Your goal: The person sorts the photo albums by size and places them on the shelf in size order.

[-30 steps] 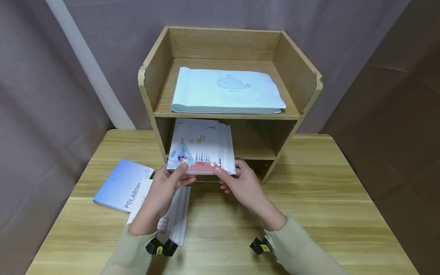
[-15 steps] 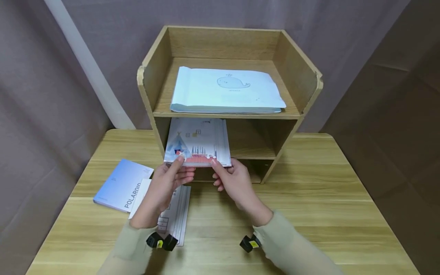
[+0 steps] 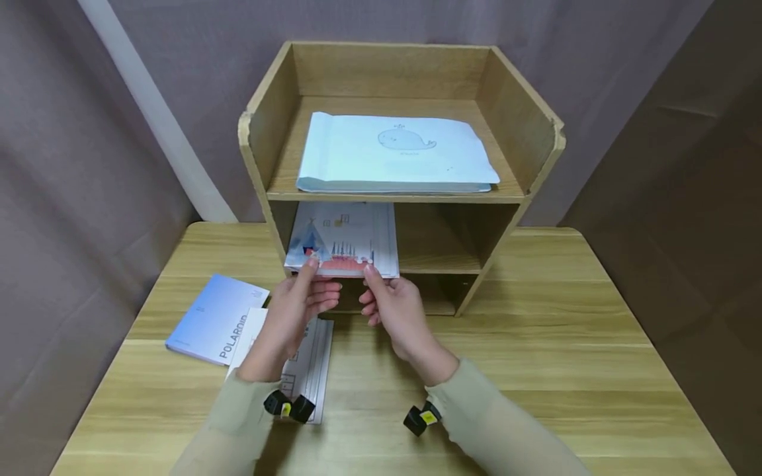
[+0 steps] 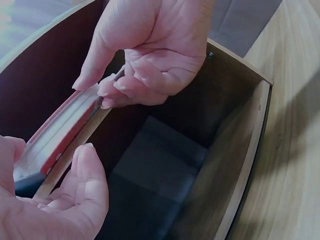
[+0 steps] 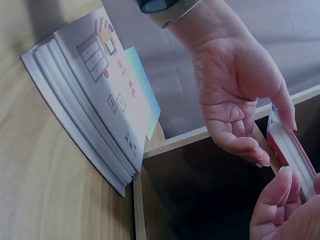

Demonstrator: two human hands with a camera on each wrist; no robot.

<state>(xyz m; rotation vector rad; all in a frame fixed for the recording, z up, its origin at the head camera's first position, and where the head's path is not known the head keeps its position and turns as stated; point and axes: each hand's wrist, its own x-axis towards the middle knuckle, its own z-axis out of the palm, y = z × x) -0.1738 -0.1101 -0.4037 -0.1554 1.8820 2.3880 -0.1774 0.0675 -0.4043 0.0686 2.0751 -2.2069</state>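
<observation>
A white illustrated book [image 3: 345, 238] with a blue tent and red rug lies flat at the left of the middle shelf. Its front edge overhangs the board slightly. My left hand [image 3: 294, 311] holds this edge near the left corner, thumb on the cover and fingers below. Towards the other corner, my right hand [image 3: 400, 317] has its thumb on the cover too, with fingers curled underneath. Page edges with red borders show between the hands in the left wrist view. The book's far end is hidden under the upper board.
A wooden shelf unit [image 3: 524, 205] stands at the back of the table [image 3: 565, 370]. On its top tier lies a pale whale-cover book [image 3: 393, 155]. A blue POLAROID book [image 3: 211, 320] and another white book [image 3: 312, 370], partly overlapping, lie at the left.
Both hands have moved forward, and the tent book has slid deeper into the middle shelf. The right hand has also shifted left along the book's edge.
</observation>
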